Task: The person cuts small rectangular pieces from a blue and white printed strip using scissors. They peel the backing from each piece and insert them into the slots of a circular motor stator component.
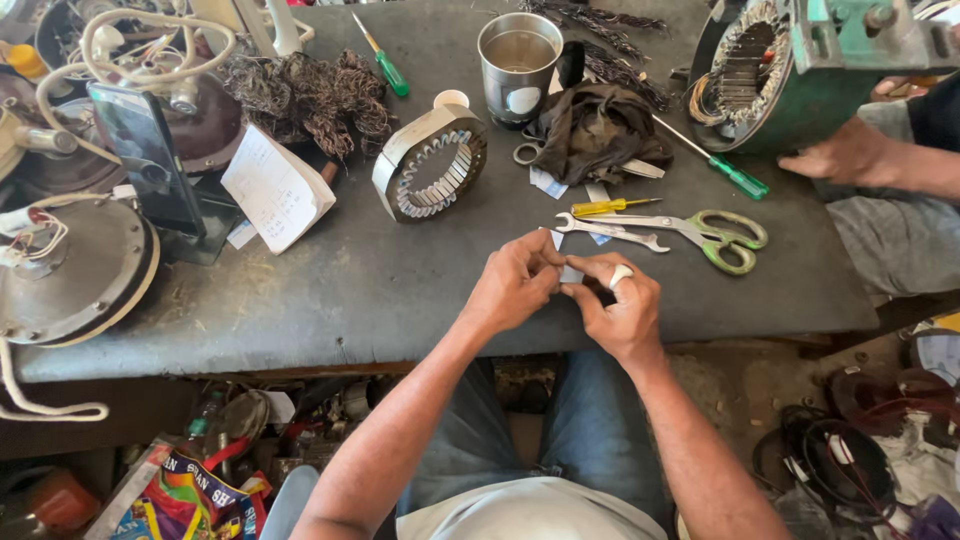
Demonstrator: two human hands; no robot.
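Both forearms are reaching forward from the seated body and meeting over the near edge of the dark workbench [400, 300]. The left hand [512, 285] is curling knuckles-up, its fingertips pinching narrowly on a small pale paper strip [571, 274]. The right hand [622, 305], wearing a white ring, is facing it with thumb and forefinger closing on the same strip, which is sitting between the two hands just above the bench surface.

Just beyond the hands, a combination spanner [610, 231], a yellow-handled screwdriver [605, 208] and green-handled scissors [715, 237] are lying close together. Further back, a bare stator core [432, 162] is standing tilted on edge, beside a steel cup [518, 62] and a dark rag [598, 132]. A green-handled screwdriver [735, 180] is lying to the right. At far right, another person's hand [845, 158] is resting on the bench beneath a green motor housing [790, 70]. Nothing is lying between the hands and the tools.
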